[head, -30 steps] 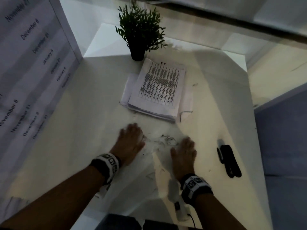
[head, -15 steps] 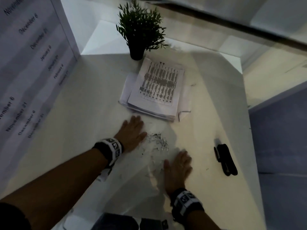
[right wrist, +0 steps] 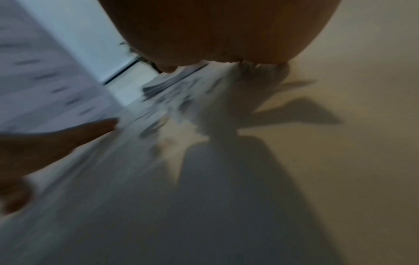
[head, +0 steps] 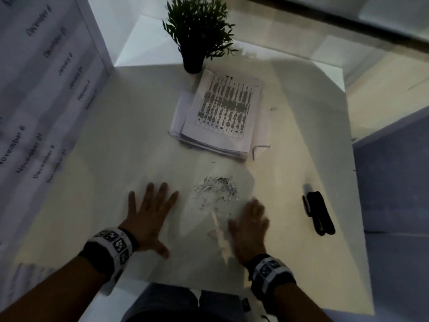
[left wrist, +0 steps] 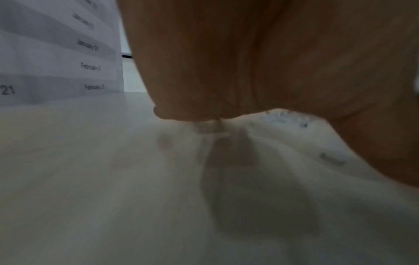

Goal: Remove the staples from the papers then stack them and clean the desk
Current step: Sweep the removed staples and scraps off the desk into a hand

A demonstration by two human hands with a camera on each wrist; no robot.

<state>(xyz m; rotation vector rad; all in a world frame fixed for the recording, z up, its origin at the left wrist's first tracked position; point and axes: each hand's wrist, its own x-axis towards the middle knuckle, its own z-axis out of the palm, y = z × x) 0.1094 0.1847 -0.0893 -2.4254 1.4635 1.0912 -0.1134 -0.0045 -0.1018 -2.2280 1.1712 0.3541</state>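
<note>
A small heap of loose silver staples point(head: 217, 188) lies on a white sheet point(head: 185, 242) spread on the desk. My left hand point(head: 148, 212) presses flat on the sheet, fingers spread, left of the heap. My right hand point(head: 251, 223) lies flat and blurred just below and right of the heap, beside a raised crease in the sheet. Neither hand holds anything. The stacked papers point(head: 220, 117) sit further back with a printed page on top. The wrist views show only each palm, left hand point(left wrist: 249, 62) and right hand point(right wrist: 215, 30), over the rumpled sheet point(left wrist: 272, 143).
A black staple remover point(head: 319, 212) lies to the right of my right hand. A potted plant point(head: 197, 31) stands behind the papers. A calendar panel point(head: 41, 101) walls off the left side. A few stray staples point(head: 260, 148) lie near the stack's corner.
The staples have drawn together into a tighter heap. My left hand slid left and spread its fingers; my right hand pulled back towards me, then edged forward again.
</note>
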